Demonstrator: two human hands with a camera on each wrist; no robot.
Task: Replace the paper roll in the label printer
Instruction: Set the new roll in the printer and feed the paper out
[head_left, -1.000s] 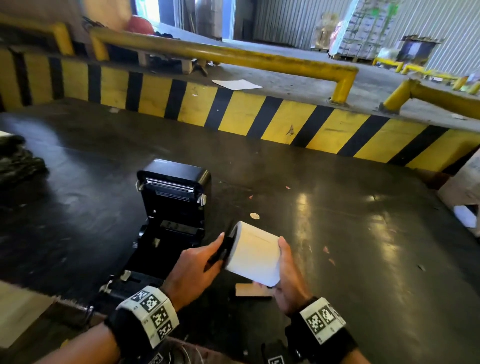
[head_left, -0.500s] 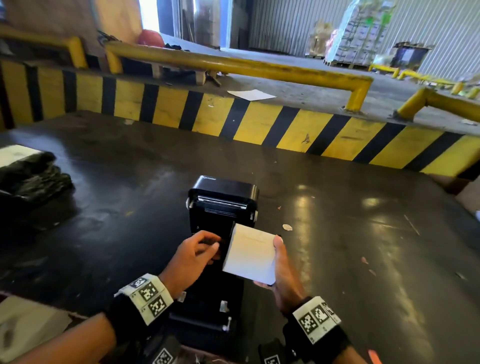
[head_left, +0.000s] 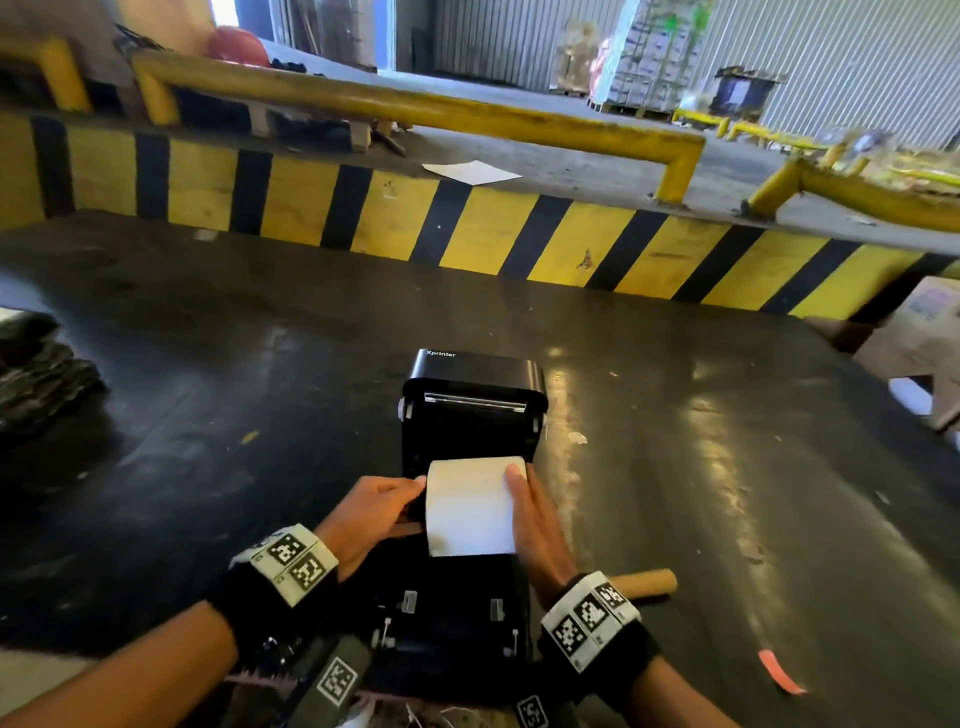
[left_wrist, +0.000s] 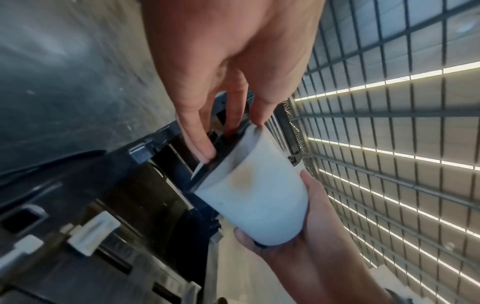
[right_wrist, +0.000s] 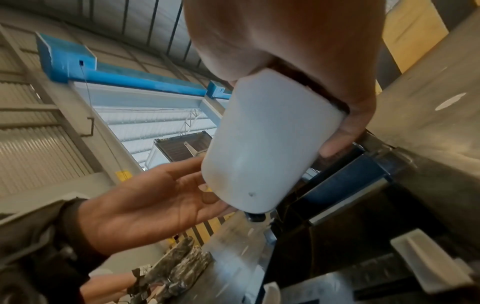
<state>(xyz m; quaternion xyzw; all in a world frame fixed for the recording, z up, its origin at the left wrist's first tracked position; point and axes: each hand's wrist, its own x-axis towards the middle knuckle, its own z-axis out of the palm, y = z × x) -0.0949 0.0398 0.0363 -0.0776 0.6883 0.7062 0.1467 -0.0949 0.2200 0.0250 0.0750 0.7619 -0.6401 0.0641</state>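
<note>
Turning the white paper roll flat and bringing it down over the open printer, between both hands.

Warehouse: hazard-striped curb, stacked pallets

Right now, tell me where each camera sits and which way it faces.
Head: on the head, looking forward and down at the printer; both forearms and wristbands show.
Left wrist: along the left hand, whose fingers touch the paper roll's end.
Right wrist: along the right hand, which grips the roll; the left palm shows.
All views share the roll.
</note>
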